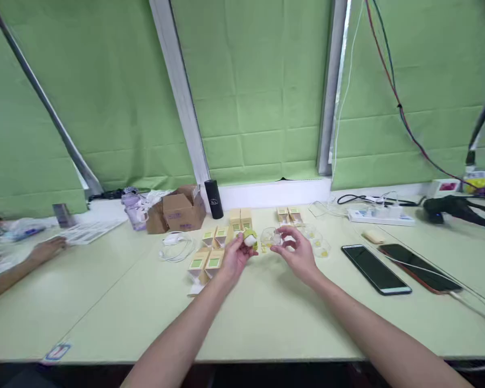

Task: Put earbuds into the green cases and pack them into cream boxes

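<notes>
My left hand (233, 257) is closed around a small round green-and-white item (249, 240), held a little above the table. Just to its right, my right hand (299, 254) pinches a clear plastic shell (269, 236) between thumb and fingers. The two held pieces are apart. Behind my right hand lie several more clear plastic shells (320, 248) with yellow spots. Beside my left hand stand several small cardboard boxes (205, 262) with green labels, some partly covered by the hand. Further back are more of these boxes (289, 216).
A brown carton (184, 209), a black bottle (214, 199) and a white cable (178, 249) are behind on the left. Two phones (375, 269) (420, 268) and a power strip (382, 216) lie on the right. Another person's hand (46, 251) rests at far left.
</notes>
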The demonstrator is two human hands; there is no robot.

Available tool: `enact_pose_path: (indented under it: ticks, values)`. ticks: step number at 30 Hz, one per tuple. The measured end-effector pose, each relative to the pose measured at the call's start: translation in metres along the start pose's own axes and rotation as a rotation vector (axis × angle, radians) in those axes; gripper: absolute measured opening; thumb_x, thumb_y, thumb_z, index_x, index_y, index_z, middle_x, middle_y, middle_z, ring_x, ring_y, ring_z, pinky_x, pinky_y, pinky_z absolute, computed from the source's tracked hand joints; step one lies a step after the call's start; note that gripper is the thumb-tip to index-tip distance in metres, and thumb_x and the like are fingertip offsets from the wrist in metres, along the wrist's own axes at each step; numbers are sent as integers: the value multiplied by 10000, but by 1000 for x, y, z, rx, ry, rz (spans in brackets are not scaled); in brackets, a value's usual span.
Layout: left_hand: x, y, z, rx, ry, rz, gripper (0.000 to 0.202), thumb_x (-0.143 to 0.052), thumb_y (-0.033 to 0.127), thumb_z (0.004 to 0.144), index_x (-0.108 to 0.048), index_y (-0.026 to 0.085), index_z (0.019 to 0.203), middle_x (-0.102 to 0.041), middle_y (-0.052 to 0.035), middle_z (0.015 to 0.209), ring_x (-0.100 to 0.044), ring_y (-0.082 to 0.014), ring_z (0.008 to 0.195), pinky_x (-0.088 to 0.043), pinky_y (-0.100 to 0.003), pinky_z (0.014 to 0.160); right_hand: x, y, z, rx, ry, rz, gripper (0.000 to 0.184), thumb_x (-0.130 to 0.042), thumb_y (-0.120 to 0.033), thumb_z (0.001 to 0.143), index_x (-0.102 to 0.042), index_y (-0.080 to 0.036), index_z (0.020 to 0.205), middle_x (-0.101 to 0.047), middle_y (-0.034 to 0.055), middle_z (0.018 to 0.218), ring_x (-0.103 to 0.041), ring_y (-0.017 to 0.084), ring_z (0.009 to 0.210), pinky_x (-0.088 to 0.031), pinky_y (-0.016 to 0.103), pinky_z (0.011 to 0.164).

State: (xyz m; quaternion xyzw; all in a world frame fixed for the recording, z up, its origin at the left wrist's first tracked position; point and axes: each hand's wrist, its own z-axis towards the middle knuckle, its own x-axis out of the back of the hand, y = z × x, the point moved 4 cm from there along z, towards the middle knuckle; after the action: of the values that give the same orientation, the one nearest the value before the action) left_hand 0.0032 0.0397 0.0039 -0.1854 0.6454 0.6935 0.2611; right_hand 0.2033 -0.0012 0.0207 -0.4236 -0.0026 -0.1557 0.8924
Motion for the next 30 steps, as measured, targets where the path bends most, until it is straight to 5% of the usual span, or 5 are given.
enact_pose_path:
  ticks: [6, 13, 22, 30]
  values:
    - [1, 2, -4, -26, -11, 37, 403, -907, 445, 751, -704, 119, 875, -725, -48, 756, -611, -138, 571, -608, -340, 622, 1, -18, -14, 401, -43, -324, 331, -655, -153, 917, -631, -264, 1228, -683, 107, 1239, -565, 334, 1209, -558, 527, 952]
    - [1, 4, -3, -70, -1, 59, 446, -933, 463, 709, -723, 118, 897, -736, -56, 824, -622, -131, 633, -595, -319, 656, 0, -16, -13, 418, -59, -332, 397, -607, -122, 916, -578, -274, 1281, -661, 108, 1254, -551, 335, 1200, -565, 529, 933]
    - [-3, 7, -4, -201, -38, 151, 466, -897, 528, 742, -722, 136, 923, -734, -66, 923, -671, -142, 784, -584, -274, 718, -6, -4, -12, 109, -75, 33, 418, -734, -322, 900, -557, -282, 1276, -668, 96, 1247, -657, 275, 1132, -610, 474, 934]
    - [-5, 6, -3, -250, -19, 224, 499, -864, 580, 757, -710, 149, 954, -729, -39, 899, -670, -124, 728, -577, -266, 732, -16, 15, -7, -210, -105, 410, 463, -832, -519, 809, -607, -264, 1125, -689, 57, 1075, -683, 235, 1030, -625, 426, 873]
